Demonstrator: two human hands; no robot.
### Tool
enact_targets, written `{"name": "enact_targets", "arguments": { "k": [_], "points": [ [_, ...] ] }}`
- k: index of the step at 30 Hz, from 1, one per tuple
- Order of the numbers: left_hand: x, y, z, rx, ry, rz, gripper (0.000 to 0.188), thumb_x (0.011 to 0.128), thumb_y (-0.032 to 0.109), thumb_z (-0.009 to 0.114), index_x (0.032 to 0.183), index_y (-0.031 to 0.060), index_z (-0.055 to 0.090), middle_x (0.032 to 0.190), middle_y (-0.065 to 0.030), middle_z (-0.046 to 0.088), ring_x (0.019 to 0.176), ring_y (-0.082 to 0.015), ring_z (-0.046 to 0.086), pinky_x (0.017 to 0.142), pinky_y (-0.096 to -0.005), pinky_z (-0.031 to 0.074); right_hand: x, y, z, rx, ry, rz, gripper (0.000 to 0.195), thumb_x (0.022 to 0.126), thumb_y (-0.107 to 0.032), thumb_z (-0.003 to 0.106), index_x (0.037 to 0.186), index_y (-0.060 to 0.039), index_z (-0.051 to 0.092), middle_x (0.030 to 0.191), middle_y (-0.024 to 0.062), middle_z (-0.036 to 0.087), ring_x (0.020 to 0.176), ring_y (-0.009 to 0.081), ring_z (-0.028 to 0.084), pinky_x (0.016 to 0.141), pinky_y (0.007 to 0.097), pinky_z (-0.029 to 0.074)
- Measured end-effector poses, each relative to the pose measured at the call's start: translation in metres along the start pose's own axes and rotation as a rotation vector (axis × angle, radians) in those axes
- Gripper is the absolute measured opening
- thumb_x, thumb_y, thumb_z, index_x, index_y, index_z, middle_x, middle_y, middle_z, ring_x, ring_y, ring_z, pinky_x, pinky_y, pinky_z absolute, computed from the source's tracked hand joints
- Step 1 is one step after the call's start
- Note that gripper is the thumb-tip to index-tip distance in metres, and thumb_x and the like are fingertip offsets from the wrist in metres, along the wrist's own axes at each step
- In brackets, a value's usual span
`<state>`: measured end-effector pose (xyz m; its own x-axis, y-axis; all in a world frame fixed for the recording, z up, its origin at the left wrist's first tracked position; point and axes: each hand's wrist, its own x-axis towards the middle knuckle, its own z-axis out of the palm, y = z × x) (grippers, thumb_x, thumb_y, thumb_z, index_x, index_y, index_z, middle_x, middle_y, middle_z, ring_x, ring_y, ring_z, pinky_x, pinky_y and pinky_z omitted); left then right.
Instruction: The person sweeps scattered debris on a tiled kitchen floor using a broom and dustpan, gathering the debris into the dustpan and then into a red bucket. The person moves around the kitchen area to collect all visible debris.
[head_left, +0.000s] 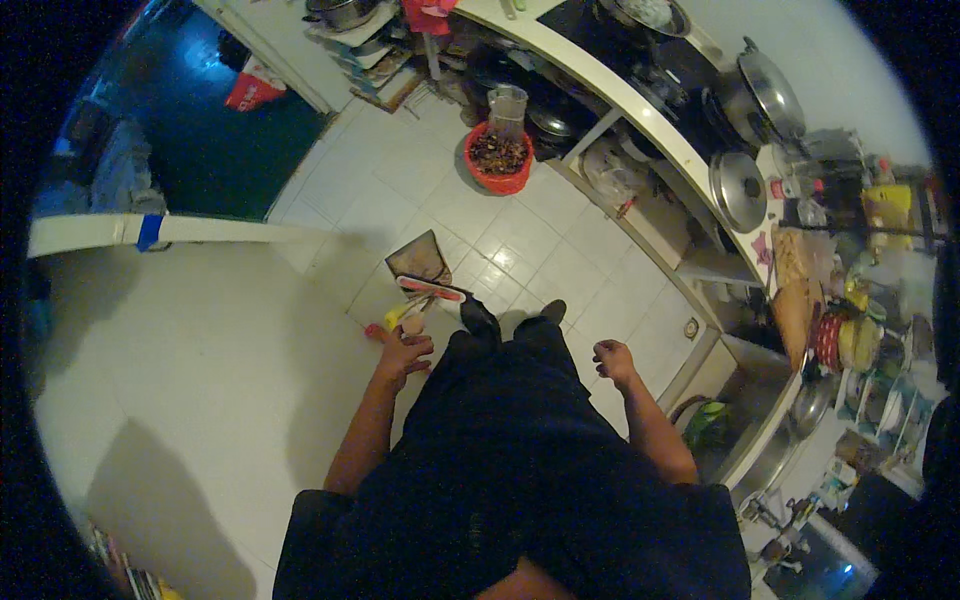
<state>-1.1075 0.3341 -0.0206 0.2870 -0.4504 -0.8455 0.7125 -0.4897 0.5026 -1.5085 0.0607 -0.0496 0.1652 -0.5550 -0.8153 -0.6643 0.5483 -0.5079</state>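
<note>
My left hand (405, 354) hangs by my left thigh with its fingers apart. Just beyond its fingertips are a yellow handle part (394, 317) and a red tip (373, 331); whether the fingers touch them is unclear. A dustpan (420, 259) lies on the tiled floor ahead of my left foot. Across its near edge is a red-and-white brush or broom head (431, 289), partly overlapping it. My right hand (615, 361) is beside my right thigh, fingers curled in, and nothing shows in it.
A red bin (499, 161) full of scraps stands on the floor ahead. The kitchen counter (679, 142) curves along the right, with a large pot (765, 97) and a lid (739, 193). At left are a white door (225, 229) and a dark doorway (217, 157).
</note>
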Motion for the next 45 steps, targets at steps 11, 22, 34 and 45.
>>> {"name": "enact_targets", "arguments": {
  "k": [11,22,34,45],
  "points": [
    [0.017,0.015,0.010,0.021,0.041,-0.027,0.057,0.078,0.022,0.075,0.123,0.0093,0.041,0.097,-0.0079,0.058,0.086,-0.0215,0.062,0.063,-0.0360,0.056,0.002,0.020,-0.003,-0.141,0.045,0.014,0.027,0.087,-0.021,0.059,0.104,-0.0001,0.062,0.076,0.0103,0.063,0.052,0.0155,0.056,0.045,0.0289,0.047],
    [0.041,0.011,0.013,-0.073,0.010,-0.072,0.039,0.082,0.030,0.072,0.107,0.0104,0.050,0.084,-0.0095,0.058,0.071,-0.0219,0.063,0.056,-0.0318,0.053,-0.003,0.035,0.000,-0.091,0.097,0.033,0.029,0.085,-0.022,0.059,0.101,0.0016,0.064,0.075,0.0116,0.065,0.052,0.0166,0.058,0.045,0.0299,0.048],
    [0.059,-0.002,0.025,-0.371,0.132,0.044,0.020,0.085,0.015,0.066,0.100,0.0100,0.053,0.075,-0.0073,0.058,0.061,-0.0182,0.058,0.052,-0.0258,0.049,0.011,0.054,-0.022,-0.331,0.047,-0.164,0.031,0.085,-0.022,0.059,0.103,0.0020,0.065,0.078,0.0124,0.066,0.055,0.0179,0.059,0.047,0.0308,0.050],
    [0.044,0.045,0.049,-0.513,0.316,-0.065,0.021,0.079,0.007,0.065,0.090,0.0120,0.048,0.066,-0.0043,0.051,0.054,-0.0150,0.051,0.044,-0.0249,0.039,0.087,-0.027,-0.054,-0.345,-0.048,-0.093,0.028,0.086,-0.020,0.058,0.102,0.0018,0.065,0.076,0.0122,0.066,0.053,0.0165,0.058,0.047,0.0301,0.050]
  ]
}}
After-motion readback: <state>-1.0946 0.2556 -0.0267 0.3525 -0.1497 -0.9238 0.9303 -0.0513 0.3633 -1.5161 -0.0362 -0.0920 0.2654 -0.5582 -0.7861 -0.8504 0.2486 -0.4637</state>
